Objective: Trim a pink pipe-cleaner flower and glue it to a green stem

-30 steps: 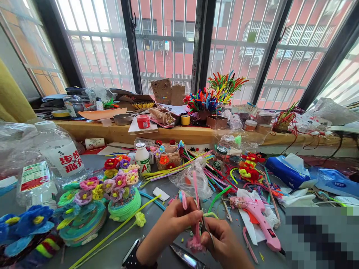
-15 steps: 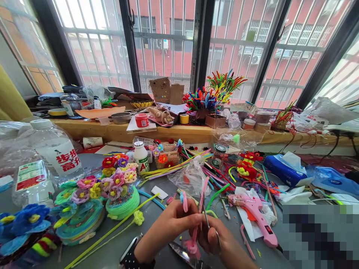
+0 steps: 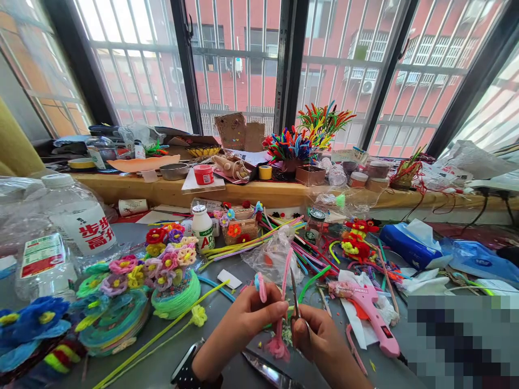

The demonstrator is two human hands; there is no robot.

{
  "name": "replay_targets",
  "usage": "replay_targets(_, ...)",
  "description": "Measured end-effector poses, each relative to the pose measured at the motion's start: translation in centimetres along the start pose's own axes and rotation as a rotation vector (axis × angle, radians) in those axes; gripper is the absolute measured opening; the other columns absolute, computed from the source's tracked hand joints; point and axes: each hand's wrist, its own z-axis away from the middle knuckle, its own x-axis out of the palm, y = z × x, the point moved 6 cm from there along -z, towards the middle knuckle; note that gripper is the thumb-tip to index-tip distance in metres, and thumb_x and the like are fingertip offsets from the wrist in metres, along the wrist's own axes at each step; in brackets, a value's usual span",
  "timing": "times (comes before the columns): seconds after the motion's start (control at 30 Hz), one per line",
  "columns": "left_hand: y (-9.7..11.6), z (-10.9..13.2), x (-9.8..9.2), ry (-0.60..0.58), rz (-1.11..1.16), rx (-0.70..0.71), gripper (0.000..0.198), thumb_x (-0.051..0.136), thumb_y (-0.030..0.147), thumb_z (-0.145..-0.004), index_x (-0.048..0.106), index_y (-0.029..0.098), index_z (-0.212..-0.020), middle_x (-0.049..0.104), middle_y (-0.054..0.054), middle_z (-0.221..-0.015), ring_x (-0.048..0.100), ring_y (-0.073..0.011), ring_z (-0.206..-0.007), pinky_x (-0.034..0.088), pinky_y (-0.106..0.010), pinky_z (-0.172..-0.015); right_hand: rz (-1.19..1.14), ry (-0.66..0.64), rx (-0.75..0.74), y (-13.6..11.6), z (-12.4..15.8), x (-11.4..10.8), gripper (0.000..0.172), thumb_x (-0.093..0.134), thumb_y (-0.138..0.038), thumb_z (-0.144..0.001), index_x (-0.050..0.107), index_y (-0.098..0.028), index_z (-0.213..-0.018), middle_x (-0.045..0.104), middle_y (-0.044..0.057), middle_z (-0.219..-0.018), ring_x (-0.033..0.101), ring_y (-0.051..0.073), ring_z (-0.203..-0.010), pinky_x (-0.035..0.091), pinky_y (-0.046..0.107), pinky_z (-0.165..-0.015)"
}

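In the head view my left hand [image 3: 263,314] pinches a pink pipe cleaner [image 3: 287,269] that stands upright, its fuzzy pink lower end hanging below the fingers. A small pink and light blue looped piece [image 3: 260,286] also sits at my left fingers. My right hand [image 3: 314,332] is closed around the handles of a pair of scissors [image 3: 295,294], blades pointing up. The blades stand just right of the pink stem, apart from it. Beneath my hands lies a shiny metal tool [image 3: 270,371], partly hidden by my wrists.
A pink glue gun [image 3: 371,310] lies to the right on white tissue. Fuzzy flowers in a green pot [image 3: 178,297] and a yellow stem [image 3: 162,335] are left. Behind are a crumpled plastic bag [image 3: 270,259], loose pipe cleaners [image 3: 239,246] and a blue tissue pack [image 3: 409,246].
My right hand with the scissors has shifted a little away from my left hand, opening a gap between them. The pink pipe cleaner now leans slightly left.
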Motion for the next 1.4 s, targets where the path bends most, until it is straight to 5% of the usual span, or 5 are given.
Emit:
replay_targets(0.1, 0.1, 0.1, -0.1, 0.017, 0.004, 0.002, 0.026, 0.06, 0.035, -0.065, 0.047, 0.014, -0.058, 0.044, 0.004, -0.052, 0.042, -0.0082, -0.051, 0.034, -0.02, -0.05, 0.005, -0.064, -0.042, -0.7, 0.2, 0.5, 0.061, 0.026, -0.075, -0.063, 0.042, -0.016, -0.06, 0.029, -0.005, -0.052, 0.026, 0.008, -0.046, 0.024, 0.02, -0.043)
replay_targets(0.3, -0.4, 0.3, 1.1, -0.16, 0.032, -0.064, 0.026, 0.058, 0.036, -0.067, 0.045, 0.015, -0.057, 0.05, 0.002, -0.051, 0.047, -0.0096, -0.048, 0.035, -0.021, -0.048, 0.097, -0.106, -0.066, -1.5, 0.5, 0.9, 0.064, 0.023, -0.075, -0.065, 0.047, -0.016, -0.066, 0.031, -0.004, -0.054, 0.025, 0.009, -0.048, 0.024, 0.021, -0.044)
replay_targets(0.93, 0.1, 0.3, 0.8, -0.13, -0.013, -0.03, 0.026, 0.059, 0.033, -0.067, 0.046, 0.014, -0.056, 0.043, 0.004, -0.052, 0.041, -0.0071, -0.05, 0.033, -0.019, -0.049, 0.036, 0.125, 0.016, 0.2, 0.1, -0.8, 0.055, 0.045, -0.07, -0.059, 0.034, -0.017, -0.048, 0.035, -0.004, -0.046, 0.03, 0.008, -0.045, 0.023, 0.02, -0.042)
replay_targets(1.2, -0.3, 0.3, 0.7, -0.134, -0.009, -0.028, 0.026, 0.057, 0.035, -0.068, 0.046, 0.014, -0.058, 0.048, 0.001, -0.056, 0.045, -0.0094, -0.053, 0.035, -0.021, -0.052, -0.058, -0.044, -0.064, -1.3, 0.3, 0.5, 0.06, 0.031, -0.075, -0.062, 0.046, -0.016, -0.064, 0.027, -0.003, -0.059, 0.023, 0.01, -0.052, 0.023, 0.02, -0.045)
replay_targets(1.4, -0.5, 0.5, 0.8, -0.183, -0.075, -0.065, 0.024, 0.057, 0.031, -0.067, 0.045, 0.014, -0.057, 0.044, 0.003, -0.055, 0.04, -0.0078, -0.052, 0.03, -0.019, -0.049, -0.026, -0.002, -0.066, -1.3, 0.3, 0.0, 0.055, 0.039, -0.07, -0.062, 0.04, -0.016, -0.054, 0.03, -0.003, -0.054, 0.027, 0.01, -0.053, 0.021, 0.021, -0.046)
